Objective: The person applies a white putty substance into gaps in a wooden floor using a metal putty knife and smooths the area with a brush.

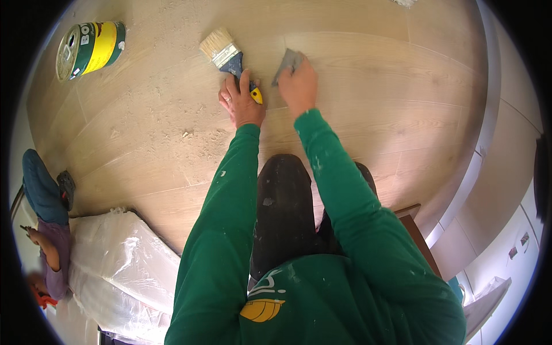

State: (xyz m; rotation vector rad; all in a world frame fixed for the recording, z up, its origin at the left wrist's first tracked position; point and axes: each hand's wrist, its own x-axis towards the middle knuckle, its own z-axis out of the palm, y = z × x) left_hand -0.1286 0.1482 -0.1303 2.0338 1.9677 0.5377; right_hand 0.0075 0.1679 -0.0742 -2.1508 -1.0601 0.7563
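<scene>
My left hand [242,103] is closed round the handle of a wide paintbrush [229,58]. The brush has pale bristles, a metal ferrule and a blue handle with a yellow end; its bristles point away from me to the far left. To the right of it, my right hand [299,86] grips a thin, flat grey piece [286,63] against the wood-look floor [356,69]. Whether this is a scraper blade or folded sandpaper, I cannot tell. The fingers hide part of it. Pale crumbs and dust [187,134] lie scattered on the floor left of my hands.
A green and yellow metal can [95,49] lies on its side at the far left. Clear plastic sheeting [123,253] covers something at the lower left, beside another person [49,201]. White panels [489,195] line the right side. A brown board edge [418,236] shows near my right arm.
</scene>
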